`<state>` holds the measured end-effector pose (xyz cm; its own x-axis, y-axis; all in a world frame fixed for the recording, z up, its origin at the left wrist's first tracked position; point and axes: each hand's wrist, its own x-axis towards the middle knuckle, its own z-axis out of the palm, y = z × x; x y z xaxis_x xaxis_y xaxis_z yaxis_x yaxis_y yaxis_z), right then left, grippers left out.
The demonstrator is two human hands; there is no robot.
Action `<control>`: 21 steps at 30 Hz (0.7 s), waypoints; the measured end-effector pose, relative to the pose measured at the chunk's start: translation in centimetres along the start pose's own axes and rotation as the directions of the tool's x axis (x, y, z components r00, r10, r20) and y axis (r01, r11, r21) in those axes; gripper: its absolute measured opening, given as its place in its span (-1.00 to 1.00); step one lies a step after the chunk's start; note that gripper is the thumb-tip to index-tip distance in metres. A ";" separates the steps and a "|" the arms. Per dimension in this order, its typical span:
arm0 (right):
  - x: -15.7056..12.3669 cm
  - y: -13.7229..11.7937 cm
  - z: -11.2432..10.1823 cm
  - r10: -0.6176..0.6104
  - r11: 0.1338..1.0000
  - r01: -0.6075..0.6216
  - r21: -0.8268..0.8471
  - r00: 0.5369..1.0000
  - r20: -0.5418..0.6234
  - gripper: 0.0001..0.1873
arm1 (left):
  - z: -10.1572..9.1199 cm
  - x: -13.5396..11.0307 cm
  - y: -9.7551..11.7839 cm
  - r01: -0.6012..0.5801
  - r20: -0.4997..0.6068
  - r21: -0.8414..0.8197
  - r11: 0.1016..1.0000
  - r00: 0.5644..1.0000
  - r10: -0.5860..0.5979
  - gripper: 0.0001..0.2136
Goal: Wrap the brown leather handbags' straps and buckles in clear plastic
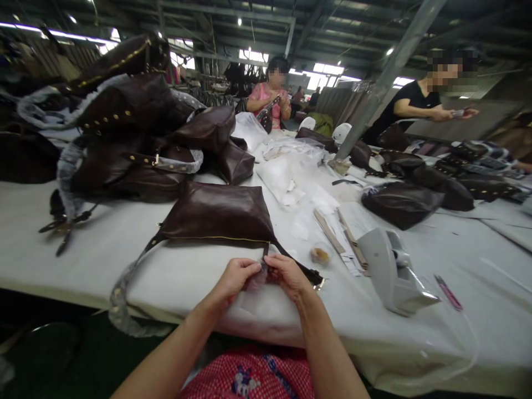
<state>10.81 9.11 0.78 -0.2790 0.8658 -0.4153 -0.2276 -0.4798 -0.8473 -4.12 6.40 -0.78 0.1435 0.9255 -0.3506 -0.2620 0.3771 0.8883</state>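
Note:
A dark brown leather handbag (pixel 220 213) lies flat in front of me, its gold zipper edge towards me. From that edge a short dark leather zipper pull (pixel 266 250) hangs down between my fingertips. My right hand (pixel 291 277) is closed in a pinch on this pull. Beside it, my left hand (pixel 235 281) pinches a small piece of clear plastic film (pixel 254 285), close against the pull's lower end. The bag's studded strap (pixel 120 302), wrapped in clear plastic, droops over the table's front edge on the left. Another strap end with a metal clasp (pixel 319 284) rests at right.
Dark bags (pixel 124 138) are heaped at left, more (pixel 401 202) at right. A white tape-dispenser-like device (pixel 390 271), pink-handled snips (pixel 449 292), a small clear dish (pixel 320 255) and card strips (pixel 332 235) lie right. Two people (pixel 270 102) work across the table; a slanted post (pixel 374 105) rises there.

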 end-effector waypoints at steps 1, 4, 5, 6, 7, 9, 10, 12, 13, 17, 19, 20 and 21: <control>0.0 0.1 0.0 -0.002 1.000 0.002 -0.014 1.000 0.005 -0.61 | 0.1 0.0 0.1 -0.001 0.004 -0.006 1.000 1.000 0.001 -0.65; 0.3 0.1 -0.2 0.005 1.000 -0.005 -0.003 1.000 0.020 -0.64 | 0.1 0.1 0.3 0.011 0.022 -0.040 0.999 1.000 -0.010 -0.67; 0.5 0.1 -0.2 0.015 1.000 -0.016 0.020 1.000 0.012 -0.64 | 0.1 0.2 0.3 0.018 0.028 -0.057 0.998 0.999 -0.016 -0.67; 0.8 -0.1 -0.2 0.027 0.999 -0.026 0.046 1.000 -0.011 -0.64 | 0.0 0.2 0.4 0.027 0.035 -0.070 0.997 0.999 -0.025 -0.67; 1.2 -0.3 -0.1 0.037 0.997 -0.034 0.064 0.998 -0.046 -0.63 | 0.0 0.2 0.4 0.038 0.040 -0.076 0.996 0.999 -0.035 -0.67; 2.1 -0.7 0.3 0.042 0.999 -0.038 0.027 0.990 -0.133 -0.62 | -0.1 0.3 0.5 0.063 0.047 -0.076 0.995 0.997 -0.059 -0.67; 2.6 -0.9 0.4 0.034 0.999 -0.037 -0.016 0.985 -0.170 -0.63 | -0.1 0.3 0.5 0.075 0.047 -0.076 0.994 0.996 -0.071 -0.67; 3.5 -1.1 0.7 0.013 0.995 -0.033 -0.098 0.979 -0.202 -0.67 | -0.1 0.4 0.6 0.087 0.038 -0.080 0.993 0.996 -0.084 -0.67; 3.8 -1.1 0.8 0.007 0.992 -0.032 -0.119 0.979 -0.204 -0.68 | -0.1 0.5 0.6 0.089 0.034 -0.084 0.992 0.996 -0.086 -0.68; 4.3 -0.8 0.5 -0.002 0.994 -0.017 -0.107 0.984 -0.176 -0.68 | -0.1 0.8 0.5 0.087 0.037 -0.094 0.992 0.996 -0.083 -0.70; 4.2 -0.7 0.2 -0.008 0.994 -0.008 -0.105 0.987 -0.158 -0.65 | 0.0 1.1 0.5 0.080 0.041 -0.100 0.992 0.996 -0.076 -0.71; 4.2 -0.6 0.1 -0.011 0.994 -0.005 -0.107 0.989 -0.150 -0.64 | 0.0 1.2 0.5 0.076 0.039 -0.106 0.991 0.997 -0.072 -0.71; 4.2 -0.6 0.0 -0.013 0.994 -0.003 -0.110 0.990 -0.143 -0.63 | 0.1 1.5 0.5 0.075 0.035 -0.113 0.991 0.997 -0.071 -0.72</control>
<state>9.79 13.01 -0.50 -0.1397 0.8833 -0.4476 -0.1229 -0.4640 -0.8773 -3.97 7.92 -0.83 0.1947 0.8945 -0.4025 -0.3569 0.4469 0.8203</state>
